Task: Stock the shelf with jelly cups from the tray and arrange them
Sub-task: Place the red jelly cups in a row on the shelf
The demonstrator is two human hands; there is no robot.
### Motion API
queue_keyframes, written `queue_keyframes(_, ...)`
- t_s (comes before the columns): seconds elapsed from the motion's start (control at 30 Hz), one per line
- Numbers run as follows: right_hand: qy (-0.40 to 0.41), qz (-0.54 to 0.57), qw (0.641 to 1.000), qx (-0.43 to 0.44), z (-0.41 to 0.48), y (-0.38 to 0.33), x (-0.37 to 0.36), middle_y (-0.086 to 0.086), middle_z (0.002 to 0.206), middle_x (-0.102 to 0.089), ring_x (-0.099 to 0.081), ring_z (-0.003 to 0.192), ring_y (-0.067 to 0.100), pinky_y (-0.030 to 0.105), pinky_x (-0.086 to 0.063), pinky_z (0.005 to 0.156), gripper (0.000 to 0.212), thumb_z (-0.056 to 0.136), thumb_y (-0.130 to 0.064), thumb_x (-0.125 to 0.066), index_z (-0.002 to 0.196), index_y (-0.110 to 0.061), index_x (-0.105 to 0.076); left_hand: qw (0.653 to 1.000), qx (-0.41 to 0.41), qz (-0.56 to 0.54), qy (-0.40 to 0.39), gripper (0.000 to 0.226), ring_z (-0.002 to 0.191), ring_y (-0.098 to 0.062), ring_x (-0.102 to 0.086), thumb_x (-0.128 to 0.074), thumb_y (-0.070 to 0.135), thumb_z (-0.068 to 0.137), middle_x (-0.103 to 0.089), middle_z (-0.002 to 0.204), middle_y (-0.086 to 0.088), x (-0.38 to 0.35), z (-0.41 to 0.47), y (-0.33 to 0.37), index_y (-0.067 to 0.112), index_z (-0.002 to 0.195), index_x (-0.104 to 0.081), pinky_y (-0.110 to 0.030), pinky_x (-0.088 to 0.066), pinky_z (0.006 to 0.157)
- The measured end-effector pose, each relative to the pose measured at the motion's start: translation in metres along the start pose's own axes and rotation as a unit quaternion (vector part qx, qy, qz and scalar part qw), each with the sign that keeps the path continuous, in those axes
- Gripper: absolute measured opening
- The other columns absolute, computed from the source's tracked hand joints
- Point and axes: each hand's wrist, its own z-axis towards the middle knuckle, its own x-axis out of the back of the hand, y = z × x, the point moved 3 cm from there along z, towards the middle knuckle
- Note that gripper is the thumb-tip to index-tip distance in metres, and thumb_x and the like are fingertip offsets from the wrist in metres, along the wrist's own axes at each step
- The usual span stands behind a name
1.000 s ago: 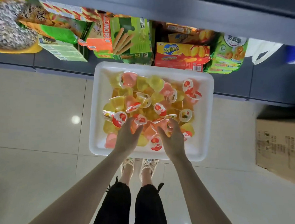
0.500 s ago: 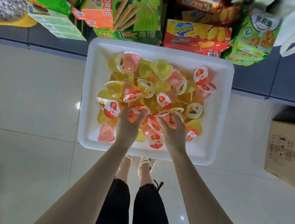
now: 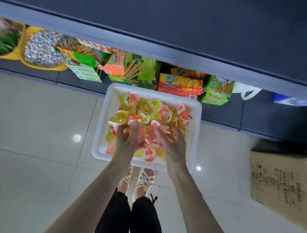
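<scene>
A white tray [image 3: 194,134] lies on the tiled floor, heaped with several yellow and pink jelly cups [image 3: 149,109]. Both my hands are raised a little over the tray's near half. My left hand [image 3: 126,141] curls its fingers around pink jelly cups [image 3: 141,136]. My right hand [image 3: 173,144] grips more pink jelly cups [image 3: 155,137] beside it. The two hands nearly touch, and motion blur hides how many cups each holds. A dark blue shelf board [image 3: 188,35] runs across the top of the view above the tray.
The bottom shelf behind the tray holds snack boxes [image 3: 133,69], a red Zecheese box [image 3: 181,84], green packets [image 3: 218,92] and yellow bowls [image 3: 43,53] of wrapped sweets. A cardboard box [image 3: 283,183] stands on the floor at right. My sandalled feet [image 3: 139,182] are just before the tray.
Both hands have closed on cups and lifted from the pile. The camera tilted up, bringing the dark shelf board into view.
</scene>
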Motion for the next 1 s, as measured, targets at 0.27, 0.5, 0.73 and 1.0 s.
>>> queue_keyframes(0.27, -0.109, 0.037, 0.985, 0.130, -0.097, -0.190, -0.022, 0.010, 0.107, -0.068, -0.070, 0.082, 0.014, 0.030, -0.057, 0.073, 0.028, 0.082, -0.015, -0.071, 0.106, -0.007, -0.061, 0.987, -0.144, -0.023, -0.075, 0.032, 0.063, -0.019, -0.057, -0.041, 0.030, 0.100, -0.061, 0.082, 0.002, -0.008, -0.088, 0.196, 0.003, 0.105, -0.056, -0.029, -0.052, 0.058)
queue_keyframes(0.5, -0.162, 0.029, 0.947, 0.276, -0.160, -0.348, -0.052, 0.019, 0.114, -0.064, -0.066, 0.095, 0.022, 0.043, -0.058, 0.080, 0.026, 0.086, -0.014, -0.068, 0.108, -0.001, -0.064, 0.942, -0.321, -0.011, -0.099, 0.026, 0.077, -0.018, -0.065, -0.051, 0.027, 0.095, -0.065, 0.102, -0.010, -0.001, -0.148, 0.356, 0.005, 0.108, -0.055, -0.033, -0.056, 0.069)
queue_keyframes(0.73, -0.154, -0.040, 0.896, 0.414, -0.200, -0.460, -0.094, 0.004, 0.085, -0.068, -0.063, 0.074, 0.013, 0.030, -0.058, 0.078, 0.016, 0.081, -0.015, -0.073, 0.095, -0.009, -0.073, 0.896, -0.442, 0.029, -0.043, 0.023, 0.068, -0.012, -0.066, -0.063, 0.022, 0.087, -0.072, 0.089, -0.007, 0.016, -0.160, 0.484, 0.005, 0.101, -0.055, -0.028, -0.055, 0.068)
queue_keyframes(1.0, -0.142, -0.022, 0.871, 0.470, -0.173, -0.569, -0.168, 0.002, 0.082, -0.066, -0.067, 0.072, 0.012, 0.035, -0.059, 0.076, 0.018, 0.080, -0.004, -0.072, 0.098, -0.005, -0.069, 0.864, -0.500, 0.045, -0.041, 0.019, 0.073, -0.023, -0.069, -0.070, 0.014, 0.082, -0.071, 0.085, -0.010, 0.038, -0.103, 0.612, 0.017, 0.093, -0.055, -0.032, -0.054, 0.079)
